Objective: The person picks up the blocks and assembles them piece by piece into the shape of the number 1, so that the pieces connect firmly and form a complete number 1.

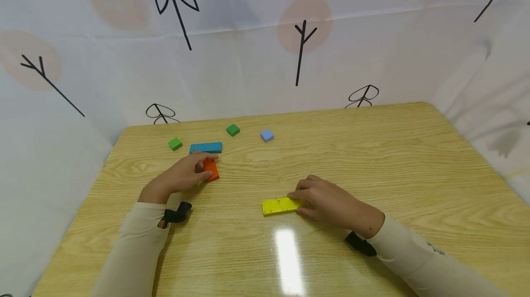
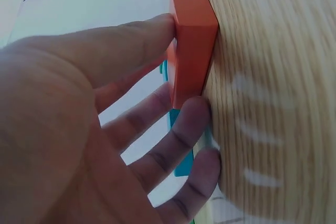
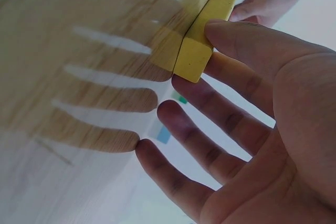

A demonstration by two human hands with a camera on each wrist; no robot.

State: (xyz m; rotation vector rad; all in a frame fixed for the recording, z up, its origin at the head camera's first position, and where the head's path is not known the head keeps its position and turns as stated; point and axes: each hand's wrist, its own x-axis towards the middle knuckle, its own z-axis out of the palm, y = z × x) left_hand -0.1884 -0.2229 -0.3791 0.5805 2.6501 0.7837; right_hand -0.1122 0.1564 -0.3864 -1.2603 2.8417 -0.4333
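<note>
At the left of the table my left hand (image 1: 185,173) grips a red-orange block (image 1: 212,170) between thumb and fingers. In the left wrist view the thumb presses one side of this block (image 2: 194,51), and the lower fingers curl beneath its end. A blue bar-shaped block (image 1: 206,147) lies just beyond that hand. Nearer the middle, my right hand (image 1: 325,201) pinches the right end of a long yellow block (image 1: 278,206) lying flat. The right wrist view shows the thumb on the yellow block (image 3: 205,35), with the other fingertips touching the tabletop.
Along the back of the wooden table (image 1: 372,150) lie a light green block (image 1: 175,144), a dark green block (image 1: 233,129) and a pale blue block (image 1: 267,135). Behind them hangs a white patterned cloth (image 1: 248,67). Light glares off the table's front.
</note>
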